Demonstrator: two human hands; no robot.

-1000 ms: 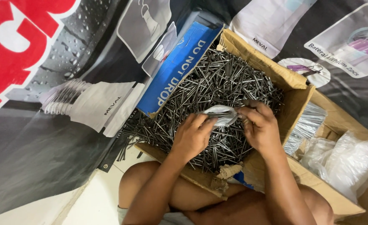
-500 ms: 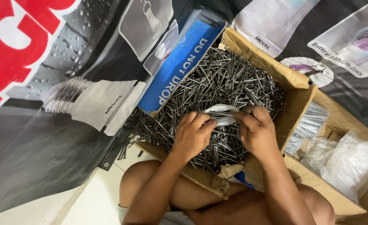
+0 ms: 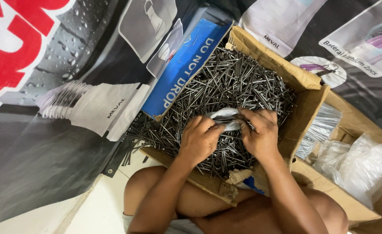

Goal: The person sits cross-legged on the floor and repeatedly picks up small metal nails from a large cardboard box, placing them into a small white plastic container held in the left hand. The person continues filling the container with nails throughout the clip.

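A small clear bag (image 3: 226, 118) is held between both hands over a box (image 3: 269, 56) heaped with nails (image 3: 225, 82). The left hand (image 3: 199, 139) is curled around the bag's near edge, its fingers (image 3: 208, 125) pinched on the plastic. The right hand (image 3: 260, 132) is closed on the bag's other side, with the fingertips pressed against its mouth. The bag lies just above the nail heap, roughly at the middle of the box, and is touched by nails below. The box's blue flap (image 3: 182, 73) is folded outward to the left, and some nails are spilled past the torn front wall onto a banner (image 3: 39, 143) spread on the floor. To the right, a second box (image 3: 351, 130) is seen, in which bundled nails (image 3: 318, 130) and crumpled plastic bags (image 3: 364, 164) are kept. The person's bare legs (image 3: 191, 203) are folded beneath the front of the first box.
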